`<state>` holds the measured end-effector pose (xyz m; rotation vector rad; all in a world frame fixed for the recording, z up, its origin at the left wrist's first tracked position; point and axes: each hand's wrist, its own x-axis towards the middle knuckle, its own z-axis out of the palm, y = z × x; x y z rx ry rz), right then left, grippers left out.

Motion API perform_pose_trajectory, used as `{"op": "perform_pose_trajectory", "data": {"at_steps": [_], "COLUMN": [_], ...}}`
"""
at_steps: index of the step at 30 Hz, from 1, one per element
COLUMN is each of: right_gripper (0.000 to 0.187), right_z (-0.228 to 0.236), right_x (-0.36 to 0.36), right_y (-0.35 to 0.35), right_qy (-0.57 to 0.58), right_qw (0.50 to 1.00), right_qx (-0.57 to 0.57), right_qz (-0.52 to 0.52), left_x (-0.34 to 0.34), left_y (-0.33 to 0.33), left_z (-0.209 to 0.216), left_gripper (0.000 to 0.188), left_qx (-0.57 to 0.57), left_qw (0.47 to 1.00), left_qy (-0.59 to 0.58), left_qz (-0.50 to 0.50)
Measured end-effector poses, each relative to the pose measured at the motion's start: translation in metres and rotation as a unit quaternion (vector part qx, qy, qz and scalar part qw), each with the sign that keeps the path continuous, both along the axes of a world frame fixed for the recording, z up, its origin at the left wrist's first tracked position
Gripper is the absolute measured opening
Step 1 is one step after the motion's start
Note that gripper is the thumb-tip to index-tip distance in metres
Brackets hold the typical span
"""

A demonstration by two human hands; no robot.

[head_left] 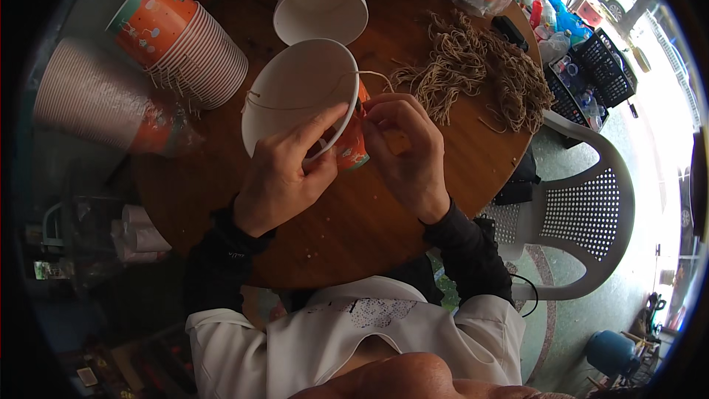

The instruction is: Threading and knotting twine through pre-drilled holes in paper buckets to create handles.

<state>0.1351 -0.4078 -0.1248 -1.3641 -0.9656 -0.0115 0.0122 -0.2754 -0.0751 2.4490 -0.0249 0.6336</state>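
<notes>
A paper bucket (284, 81), white inside and orange printed outside, is tilted with its mouth toward me over the round table. My left hand (281, 174) grips its near rim, thumb and fingers on either side of the wall. A thin beige string (373, 74) crosses the mouth, attached at the left rim. Its other end runs to the right side of the bucket. There my right hand (410, 148) is closed in a pinch against the outer wall. The fingertips largely hide what they hold, but the string leads into them.
A tangled pile of cut strings (473, 66) lies at the right of the wooden table (354, 229). Nested bucket stacks stand left, one bare (203, 59), one plastic-wrapped (96, 96). Another bucket (321, 15) lies behind. A grey chair (613, 199) and black crates (605, 66) are at right.
</notes>
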Motion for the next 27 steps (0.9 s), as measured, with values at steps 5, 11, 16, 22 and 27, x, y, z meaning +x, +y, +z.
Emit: {"op": "perform_pose_trajectory", "data": {"at_steps": [5, 11, 16, 22, 27], "right_gripper": [0.012, 0.015, 0.013, 0.013, 0.014], "right_z": [-0.004, -0.015, -0.027, -0.021, -0.007], "right_x": [0.001, -0.002, -0.001, -0.005, 0.024], "right_y": [0.000, -0.003, -0.005, -0.006, -0.016], "right_qy": [0.006, 0.023, 0.039, 0.032, -0.208], "right_qw": [1.000, 1.000, 0.999, 0.998, 0.961], "right_qx": [0.002, -0.001, -0.013, -0.032, -0.113], "right_qz": [-0.005, -0.016, -0.028, -0.035, -0.145], "left_x": [0.001, 0.006, 0.032, 0.044, 0.038], "left_y": [-0.002, 0.000, 0.019, 0.024, 0.022], "left_z": [0.002, 0.002, -0.001, 0.002, 0.002], "left_gripper": [0.048, 0.034, 0.024, 0.012, 0.010], "left_qx": [0.010, -0.021, -0.076, -0.051, 0.023], "left_qw": [1.000, 0.998, 0.990, 0.980, 0.992], "left_qy": [0.010, 0.047, 0.103, 0.173, 0.106], "left_qz": [-0.011, -0.044, -0.058, -0.090, -0.070]}}
